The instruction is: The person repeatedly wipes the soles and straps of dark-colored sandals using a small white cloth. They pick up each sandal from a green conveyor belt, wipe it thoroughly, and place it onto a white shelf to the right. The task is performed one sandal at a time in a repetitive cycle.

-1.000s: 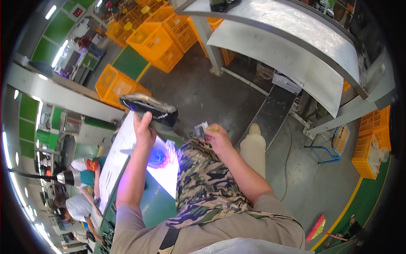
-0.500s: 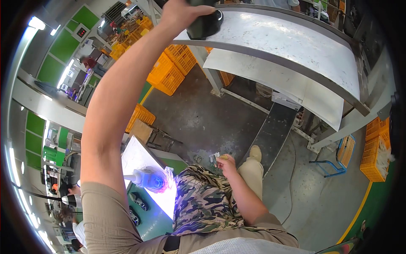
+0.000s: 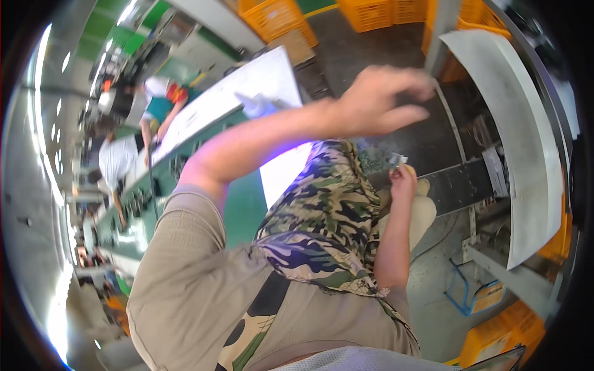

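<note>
My left hand (image 3: 387, 99) is raised in front of me, blurred by motion. Its thumb and fingers curve apart with a gap between them, and nothing shows in it. Low near my knee, my right hand (image 3: 403, 181) pinches a small whitish crumpled piece (image 3: 398, 160), too small to name for sure. Behind my left forearm, a pale squeeze bottle (image 3: 255, 104) with a pointed nozzle stands on a brightly lit white tabletop (image 3: 272, 69). The forearm partly hides the bottle.
Beyond the tabletop runs a green work surface (image 3: 238, 185) with several dark items. Two people (image 3: 120, 157) work along it. To the right stands a metal rack with a curved white sheet (image 3: 526, 142). Orange crates (image 3: 365, 13), a blue-framed stool (image 3: 473, 294) and a dark floor plate (image 3: 461, 185) are around.
My left hand has let go of the dark glossy object at the rack and come back toward me. The view has swung left. My right hand still holds the whitish piece.
</note>
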The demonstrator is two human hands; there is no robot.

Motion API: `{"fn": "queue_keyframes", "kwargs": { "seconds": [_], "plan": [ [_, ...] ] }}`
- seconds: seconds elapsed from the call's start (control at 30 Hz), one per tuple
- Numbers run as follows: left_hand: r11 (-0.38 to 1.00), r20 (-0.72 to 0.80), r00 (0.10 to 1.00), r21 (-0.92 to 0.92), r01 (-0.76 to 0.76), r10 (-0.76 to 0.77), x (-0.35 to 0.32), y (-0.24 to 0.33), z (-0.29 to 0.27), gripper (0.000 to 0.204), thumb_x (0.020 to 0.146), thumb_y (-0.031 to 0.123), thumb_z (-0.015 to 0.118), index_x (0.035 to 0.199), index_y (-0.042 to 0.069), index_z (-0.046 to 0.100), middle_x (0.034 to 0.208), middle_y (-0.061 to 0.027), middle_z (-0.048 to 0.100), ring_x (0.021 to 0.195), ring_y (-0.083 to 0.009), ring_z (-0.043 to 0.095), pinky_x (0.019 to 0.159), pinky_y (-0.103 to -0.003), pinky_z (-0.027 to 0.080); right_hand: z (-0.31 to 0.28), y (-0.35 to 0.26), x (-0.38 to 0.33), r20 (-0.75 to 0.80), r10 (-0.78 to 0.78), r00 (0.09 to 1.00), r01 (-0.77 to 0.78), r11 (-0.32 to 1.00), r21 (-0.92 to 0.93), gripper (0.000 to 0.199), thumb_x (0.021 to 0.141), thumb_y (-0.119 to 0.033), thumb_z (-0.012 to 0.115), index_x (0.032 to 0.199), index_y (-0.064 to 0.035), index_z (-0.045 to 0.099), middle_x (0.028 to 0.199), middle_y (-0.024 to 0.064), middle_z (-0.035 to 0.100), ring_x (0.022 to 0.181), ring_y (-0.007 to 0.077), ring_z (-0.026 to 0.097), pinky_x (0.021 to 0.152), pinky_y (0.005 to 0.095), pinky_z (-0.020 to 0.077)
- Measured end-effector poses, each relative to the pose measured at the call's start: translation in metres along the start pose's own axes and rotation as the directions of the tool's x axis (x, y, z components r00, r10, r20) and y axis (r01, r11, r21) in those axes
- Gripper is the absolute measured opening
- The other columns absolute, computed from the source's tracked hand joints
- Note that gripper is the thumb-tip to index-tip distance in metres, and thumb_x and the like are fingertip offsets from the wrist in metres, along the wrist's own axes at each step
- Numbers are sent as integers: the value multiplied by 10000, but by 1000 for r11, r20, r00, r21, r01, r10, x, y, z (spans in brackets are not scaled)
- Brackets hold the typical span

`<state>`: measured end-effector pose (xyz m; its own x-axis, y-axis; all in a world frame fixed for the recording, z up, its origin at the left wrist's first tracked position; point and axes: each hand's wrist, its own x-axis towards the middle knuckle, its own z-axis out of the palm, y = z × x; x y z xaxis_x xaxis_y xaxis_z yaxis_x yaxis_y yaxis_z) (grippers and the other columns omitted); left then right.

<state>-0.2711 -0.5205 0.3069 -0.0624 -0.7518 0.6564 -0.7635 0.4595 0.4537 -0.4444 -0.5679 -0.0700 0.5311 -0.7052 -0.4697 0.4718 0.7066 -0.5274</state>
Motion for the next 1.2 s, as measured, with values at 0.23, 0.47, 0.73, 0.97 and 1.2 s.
{"fn": "queue_keyframes", "kwargs": {
  "seconds": [0.23,0.47,0.73,0.97,1.2],
  "plan": [
    [225,-209,299,318,921,-931,-440,-65,-147,432,774,186,760,1183,87,664,1105,-125,707,1018,-286,684,904,-383,542,-22,-11,7,56,134,989,-128,987,-98,132,932,-218,651,968,-91,656,809,42,659,725,186,627,646,349,485],
    [-37,-217,159,693,720,-963,-557,-105,-218,562,769,140,693,1310,96,546,1385,-143,538,1291,-319,499,1026,-439,448,6,-40,-23,-51,117,992,-126,959,-254,146,929,-225,645,1012,-105,641,817,44,660,724,191,623,656,361,484],
    [247,243,232,969,-13,-942,-541,-189,-242,490,889,248,593,1353,97,540,1462,-115,451,1447,-337,279,1174,-566,202,44,-67,-43,-64,65,996,-84,933,-349,129,912,-220,660,1004,-132,641,862,27,670,799,212,640,685,398,481],
    [228,222,69,970,90,-973,-544,-227,-245,272,914,261,585,1120,158,730,1202,-52,683,1173,-264,604,1042,-482,410,70,-64,-52,-1,85,996,-79,919,-386,109,915,-213,654,947,-110,663,857,28,671,805,221,633,701,403,463],
    [-130,63,-243,703,699,-968,-567,-157,-259,466,641,322,853,996,38,748,1034,-145,731,967,-286,709,838,-403,557,91,-50,-36,17,105,994,-91,922,-376,134,916,-210,652,995,-102,657,875,46,661,806,233,627,699,400,457]
  ]
}}
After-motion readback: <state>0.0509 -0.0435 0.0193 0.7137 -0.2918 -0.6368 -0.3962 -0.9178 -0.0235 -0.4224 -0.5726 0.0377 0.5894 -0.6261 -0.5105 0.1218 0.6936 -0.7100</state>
